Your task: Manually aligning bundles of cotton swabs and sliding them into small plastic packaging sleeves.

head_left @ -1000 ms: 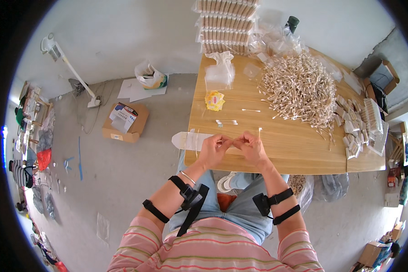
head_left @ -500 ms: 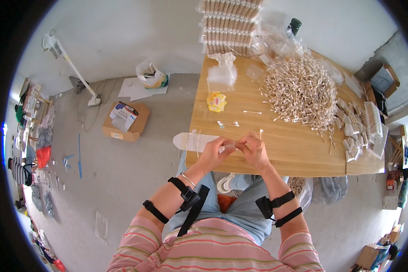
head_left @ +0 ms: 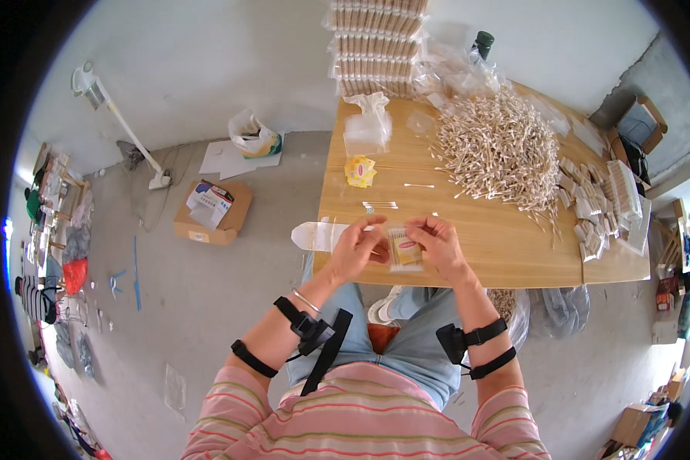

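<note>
A small clear packet of cotton swabs with a yellow label [head_left: 408,251] hangs upright at the near edge of the table. My right hand [head_left: 441,247] pinches its upper right side between thumb and fingers. Just left of the packet is my left hand [head_left: 357,251], its fingers curved and apart, with the tips close to the packet's edge; contact there is hard to make out. Beyond my hands, several loose cotton swabs [head_left: 380,205] lie in a row, and a single swab [head_left: 419,185] rests farther back. Yellow labels [head_left: 359,171] are stacked at the left.
A big heap of cotton swabs [head_left: 501,149] covers the table's back right, with filled packets [head_left: 590,205] beside it. Clear bags [head_left: 368,132] and stacked swab packs [head_left: 376,46] stand behind. A white card strip [head_left: 314,236] overhangs the left edge. A cardboard box [head_left: 221,217] sits on the floor.
My hands have moved apart from their joined pinch. The packet now faces up in view, held by my right hand, while my left fingers have opened. My head view has shifted slightly.
</note>
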A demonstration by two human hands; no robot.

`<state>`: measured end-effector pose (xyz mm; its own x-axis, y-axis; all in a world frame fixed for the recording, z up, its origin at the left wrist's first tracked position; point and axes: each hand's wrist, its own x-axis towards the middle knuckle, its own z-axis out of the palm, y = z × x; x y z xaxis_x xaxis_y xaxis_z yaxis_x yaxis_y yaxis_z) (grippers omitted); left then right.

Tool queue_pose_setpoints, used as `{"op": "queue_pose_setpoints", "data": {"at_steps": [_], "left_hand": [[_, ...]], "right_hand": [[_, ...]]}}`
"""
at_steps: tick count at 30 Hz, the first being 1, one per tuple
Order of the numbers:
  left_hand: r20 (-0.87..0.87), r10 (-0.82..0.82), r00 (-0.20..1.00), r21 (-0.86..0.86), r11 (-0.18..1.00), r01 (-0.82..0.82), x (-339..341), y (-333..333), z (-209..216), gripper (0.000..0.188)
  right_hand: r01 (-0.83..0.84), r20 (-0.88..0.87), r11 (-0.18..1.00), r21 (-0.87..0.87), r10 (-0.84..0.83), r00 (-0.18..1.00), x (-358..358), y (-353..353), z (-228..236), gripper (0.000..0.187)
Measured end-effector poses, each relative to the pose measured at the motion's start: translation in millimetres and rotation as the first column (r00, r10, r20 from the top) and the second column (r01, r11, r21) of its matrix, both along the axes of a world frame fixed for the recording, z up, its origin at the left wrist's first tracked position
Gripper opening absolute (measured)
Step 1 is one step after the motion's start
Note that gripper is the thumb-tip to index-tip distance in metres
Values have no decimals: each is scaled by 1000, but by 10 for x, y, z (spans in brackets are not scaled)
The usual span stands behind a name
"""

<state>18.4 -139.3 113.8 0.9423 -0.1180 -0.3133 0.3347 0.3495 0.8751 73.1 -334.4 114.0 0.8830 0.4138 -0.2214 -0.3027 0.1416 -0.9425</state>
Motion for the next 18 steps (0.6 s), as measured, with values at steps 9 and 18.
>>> {"op": "queue_pose_setpoints", "data": {"at_steps": [9,18], "left_hand": [[840,-390,378,543,635,-550,-256,-227,512,45],[776,-293,558,559,728,-396,-425,-267,605,31]], "right_hand": [[56,-261,947,318,31,965,-246,-1,365,11],[107,-387,910,400,61,920,-494,46,474,8]]}}
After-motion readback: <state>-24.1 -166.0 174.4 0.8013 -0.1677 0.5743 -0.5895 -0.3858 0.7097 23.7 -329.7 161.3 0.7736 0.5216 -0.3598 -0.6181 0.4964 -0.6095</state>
